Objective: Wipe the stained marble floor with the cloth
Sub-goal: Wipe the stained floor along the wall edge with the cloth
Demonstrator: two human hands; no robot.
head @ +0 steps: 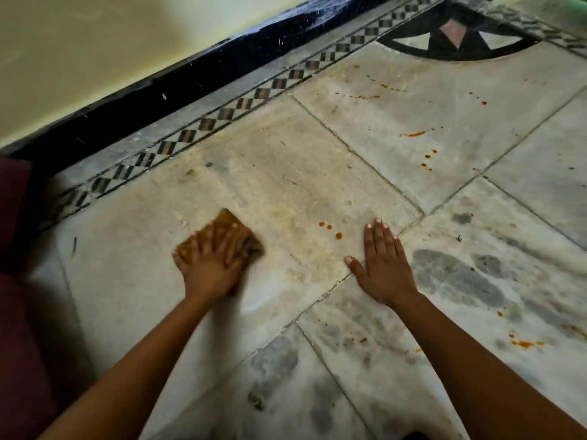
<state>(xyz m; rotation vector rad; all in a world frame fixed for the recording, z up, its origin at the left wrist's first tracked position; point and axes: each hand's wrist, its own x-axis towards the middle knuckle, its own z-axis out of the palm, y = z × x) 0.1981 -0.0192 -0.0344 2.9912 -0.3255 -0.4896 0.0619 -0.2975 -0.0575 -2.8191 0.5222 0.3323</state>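
The pale, grey-veined marble floor fills nearly everything I see, cut into big slabs by thin dark joints. The slab under my left arm is yellowish and smeary; the slabs under my right arm carry dark grey blotches. A cream painted wall rises at the far left, with a dark glossy skirting band along its foot. Beside that band runs a narrow black-and-white checkered border strip. At the top right the floor has a black half-round inlay with a pink diamond. Something maroon sits at the left edge; I cannot tell what it is.

Both my forearms reach forward, bare. My right hand lies palm down on the floor, fingers straight and close together, thumb out to the side, holding nothing. My left hand is blurred. It presses flat on the brown-orange folded cloth, its fingers spread wide over it rather than curled round it. The cloth lies on the yellowish slab, one corner poking out beyond my fingertips.

Between my hands, nearer the right one, sit a few small orange-red stain drops. More orange splashes dot the far slab and the blotchy slab at the right.
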